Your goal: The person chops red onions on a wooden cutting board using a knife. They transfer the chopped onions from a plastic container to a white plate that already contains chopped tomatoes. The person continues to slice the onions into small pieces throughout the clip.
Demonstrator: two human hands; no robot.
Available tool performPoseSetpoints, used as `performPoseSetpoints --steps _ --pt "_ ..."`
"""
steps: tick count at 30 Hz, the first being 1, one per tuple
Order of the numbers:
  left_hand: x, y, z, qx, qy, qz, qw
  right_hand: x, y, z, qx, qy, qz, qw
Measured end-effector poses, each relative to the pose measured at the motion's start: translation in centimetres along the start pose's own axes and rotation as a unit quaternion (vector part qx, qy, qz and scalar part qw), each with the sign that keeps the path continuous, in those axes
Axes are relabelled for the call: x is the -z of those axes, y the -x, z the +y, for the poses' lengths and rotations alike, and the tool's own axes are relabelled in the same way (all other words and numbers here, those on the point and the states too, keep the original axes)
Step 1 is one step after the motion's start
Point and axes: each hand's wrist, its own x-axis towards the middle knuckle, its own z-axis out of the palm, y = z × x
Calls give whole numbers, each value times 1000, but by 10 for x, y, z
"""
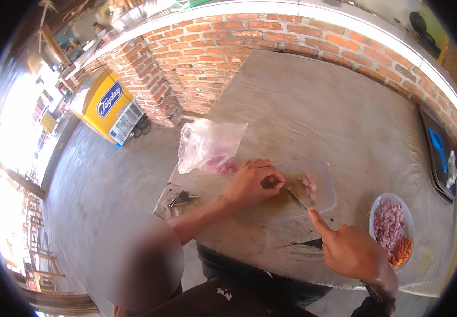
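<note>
My right hand (pixel 349 245) grips a small knife (pixel 298 199), index finger stretched along the top of the blade. The blade points at the fingertips of my left hand (pixel 258 178), which are curled together over a translucent plastic lid or board (pixel 327 198). Whether anything sits between those fingers is hidden. Cut pieces of what look like peeled shallots (pixel 308 185) lie on the lid, right of the knife tip. Just beyond my left wrist rests a clear plastic bag (pixel 212 138) with pink shallots (pixel 226 164) inside.
At right stands an oval bowl (pixel 410 222) of chopped shallots (pixel 388 222) and orange-red chopped bits (pixel 402 251). A dark tray (pixel 430 158) holds a blue utensil (pixel 437 146). Keys (pixel 181 199) lie near the table's left edge. A brick wall (pixel 212 47) borders the table (pixel 292 91).
</note>
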Motion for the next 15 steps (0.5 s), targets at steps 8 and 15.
performPoseSetpoints --steps 8,15 --pt "-3 3 -4 36 28 -4 999 -1 1 -1 0 17 19 1000" --pt "-1 1 2 0 11 -1 1000 -2 1 1 7 22 31 999"
